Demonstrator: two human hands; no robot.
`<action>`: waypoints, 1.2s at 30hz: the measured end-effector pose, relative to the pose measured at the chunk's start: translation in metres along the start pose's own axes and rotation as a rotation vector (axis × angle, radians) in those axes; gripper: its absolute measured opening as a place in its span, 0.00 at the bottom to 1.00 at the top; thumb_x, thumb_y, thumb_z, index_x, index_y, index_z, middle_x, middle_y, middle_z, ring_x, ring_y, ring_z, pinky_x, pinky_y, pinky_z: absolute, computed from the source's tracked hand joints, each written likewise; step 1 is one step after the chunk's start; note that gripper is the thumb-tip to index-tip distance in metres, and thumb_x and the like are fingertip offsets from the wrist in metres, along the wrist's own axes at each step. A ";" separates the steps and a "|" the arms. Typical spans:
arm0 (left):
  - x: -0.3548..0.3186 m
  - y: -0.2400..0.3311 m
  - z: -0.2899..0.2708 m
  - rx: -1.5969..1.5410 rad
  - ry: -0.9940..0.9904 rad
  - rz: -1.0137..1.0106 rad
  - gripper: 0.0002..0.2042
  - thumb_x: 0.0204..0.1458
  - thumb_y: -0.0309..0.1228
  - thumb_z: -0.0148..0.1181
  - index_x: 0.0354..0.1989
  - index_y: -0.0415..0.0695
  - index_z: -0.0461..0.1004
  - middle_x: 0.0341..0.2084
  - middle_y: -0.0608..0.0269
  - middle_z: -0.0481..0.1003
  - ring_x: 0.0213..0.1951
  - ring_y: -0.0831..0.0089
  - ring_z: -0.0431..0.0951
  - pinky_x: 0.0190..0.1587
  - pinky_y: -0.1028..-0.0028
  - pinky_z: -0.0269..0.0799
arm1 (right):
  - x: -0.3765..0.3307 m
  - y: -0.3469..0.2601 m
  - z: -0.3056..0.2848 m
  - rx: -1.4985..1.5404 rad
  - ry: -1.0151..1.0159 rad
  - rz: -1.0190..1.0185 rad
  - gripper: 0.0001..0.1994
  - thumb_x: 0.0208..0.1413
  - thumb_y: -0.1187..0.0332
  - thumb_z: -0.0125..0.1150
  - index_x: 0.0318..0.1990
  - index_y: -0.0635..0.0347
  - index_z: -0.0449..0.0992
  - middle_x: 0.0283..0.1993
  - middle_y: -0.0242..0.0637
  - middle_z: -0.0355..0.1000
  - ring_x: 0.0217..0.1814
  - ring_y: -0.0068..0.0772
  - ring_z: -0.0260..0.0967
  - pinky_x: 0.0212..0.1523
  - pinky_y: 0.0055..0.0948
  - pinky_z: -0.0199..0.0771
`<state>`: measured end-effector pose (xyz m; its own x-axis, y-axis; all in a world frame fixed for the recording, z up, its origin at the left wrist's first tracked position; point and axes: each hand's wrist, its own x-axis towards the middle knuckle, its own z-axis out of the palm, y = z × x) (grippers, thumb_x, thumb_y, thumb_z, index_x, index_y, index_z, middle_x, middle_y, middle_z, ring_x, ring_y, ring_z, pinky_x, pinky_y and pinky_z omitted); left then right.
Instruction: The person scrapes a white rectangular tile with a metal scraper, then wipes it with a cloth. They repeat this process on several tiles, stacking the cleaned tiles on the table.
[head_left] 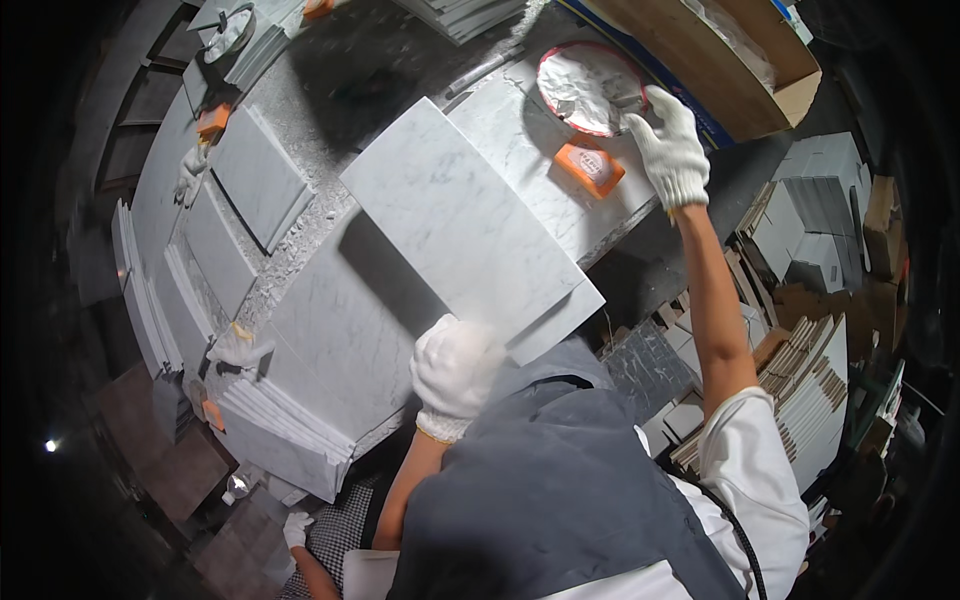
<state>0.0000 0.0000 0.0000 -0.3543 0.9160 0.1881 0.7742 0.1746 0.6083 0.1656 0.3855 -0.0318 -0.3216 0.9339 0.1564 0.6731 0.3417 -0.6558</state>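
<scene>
My left hand [455, 368], in a white knit glove, is closed at the near edge of a pale grey-veined marble tile [470, 210]. Its fingertips are hidden. The tile lies at a slant and casts a dark shadow on the slab [325, 320] to its left. My right hand [672, 145], gloved too, reaches to the red rim of a bowl [541, 92] of white paste. Its thumb and forefinger stand apart beside a small grey flat piece [628, 102] at the paste. An orange block [590, 166] lies just below the bowl.
An open cardboard box [735, 70] stands beyond my right hand. Stacked tiles [285, 430] and white rubble [290, 235] are to the left. Co-workers' gloved hands [240, 348] are along the left side. Flattened cartons [815, 375] lean at the right.
</scene>
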 end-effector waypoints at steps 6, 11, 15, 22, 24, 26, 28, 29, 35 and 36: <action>0.000 -0.002 0.010 0.271 0.051 0.014 0.12 0.58 0.43 0.66 0.37 0.46 0.83 0.35 0.60 0.80 0.40 0.51 0.78 0.48 0.56 0.74 | 0.045 -0.010 -0.005 -0.453 -0.270 -0.058 0.12 0.64 0.55 0.61 0.49 0.43 0.83 0.50 0.34 0.82 0.54 0.45 0.78 0.53 0.39 0.77; -0.005 -0.003 0.015 0.373 -0.002 -0.059 0.17 0.51 0.44 0.67 0.45 0.49 0.81 0.46 0.61 0.77 0.51 0.56 0.76 0.46 0.56 0.74 | 0.036 -0.003 -0.034 -0.242 -0.125 -0.061 0.16 0.66 0.52 0.63 0.54 0.49 0.82 0.45 0.34 0.83 0.44 0.34 0.82 0.42 0.28 0.79; 0.007 -0.002 0.019 0.327 0.028 -0.035 0.12 0.57 0.42 0.66 0.37 0.47 0.84 0.30 0.60 0.80 0.36 0.54 0.77 0.44 0.58 0.72 | 0.015 0.005 -0.030 0.274 -0.194 0.176 0.19 0.67 0.55 0.63 0.55 0.59 0.82 0.40 0.36 0.81 0.37 0.25 0.78 0.41 0.27 0.78; 0.031 0.016 0.008 0.271 0.018 -0.013 0.09 0.54 0.40 0.65 0.31 0.49 0.82 0.25 0.61 0.77 0.33 0.54 0.77 0.39 0.57 0.72 | -0.002 0.014 -0.001 0.506 -0.184 0.337 0.18 0.66 0.59 0.67 0.59 0.54 0.81 0.44 0.28 0.83 0.36 0.17 0.77 0.34 0.20 0.79; 0.034 0.017 0.010 0.245 0.055 -0.010 0.08 0.53 0.40 0.64 0.28 0.50 0.81 0.23 0.60 0.76 0.32 0.53 0.77 0.38 0.56 0.73 | -0.002 0.017 0.003 0.474 -0.179 0.327 0.17 0.65 0.60 0.68 0.58 0.55 0.82 0.44 0.29 0.83 0.36 0.16 0.77 0.34 0.20 0.79; 0.034 0.017 0.010 0.217 0.091 -0.004 0.08 0.53 0.40 0.64 0.29 0.50 0.82 0.23 0.60 0.76 0.32 0.53 0.77 0.38 0.56 0.73 | -0.002 0.020 0.007 0.461 -0.174 0.313 0.17 0.65 0.60 0.68 0.57 0.55 0.82 0.43 0.28 0.83 0.36 0.16 0.77 0.34 0.20 0.79; 0.034 0.016 0.011 0.219 0.117 0.009 0.09 0.53 0.41 0.64 0.31 0.51 0.83 0.24 0.61 0.77 0.32 0.53 0.77 0.39 0.56 0.72 | -0.002 0.023 0.011 0.468 -0.179 0.297 0.17 0.64 0.60 0.69 0.56 0.55 0.83 0.41 0.29 0.83 0.35 0.16 0.77 0.34 0.20 0.78; 0.033 0.016 0.011 0.219 0.131 0.015 0.09 0.54 0.41 0.64 0.32 0.51 0.84 0.24 0.61 0.77 0.32 0.53 0.77 0.39 0.56 0.72 | -0.002 0.025 0.013 0.457 -0.174 0.297 0.16 0.64 0.60 0.69 0.56 0.55 0.83 0.40 0.29 0.82 0.35 0.16 0.77 0.34 0.20 0.78; 0.031 0.017 0.011 0.226 0.087 -0.019 0.09 0.55 0.42 0.63 0.32 0.51 0.83 0.25 0.61 0.77 0.33 0.53 0.77 0.40 0.56 0.72 | -0.002 0.027 0.021 0.529 -0.171 0.362 0.16 0.64 0.62 0.70 0.55 0.58 0.83 0.35 0.29 0.80 0.32 0.16 0.74 0.33 0.19 0.75; 0.032 0.017 0.011 0.222 0.088 -0.021 0.09 0.55 0.42 0.63 0.32 0.51 0.83 0.25 0.61 0.77 0.32 0.53 0.77 0.40 0.56 0.72 | -0.003 0.027 0.021 0.567 -0.175 0.392 0.16 0.64 0.62 0.70 0.55 0.59 0.83 0.34 0.29 0.80 0.32 0.16 0.74 0.32 0.19 0.75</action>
<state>0.0077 0.0361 0.0078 -0.4088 0.8778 0.2497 0.8588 0.2774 0.4307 0.1705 0.3899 -0.0658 -0.2611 0.9298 -0.2592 0.3260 -0.1678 -0.9304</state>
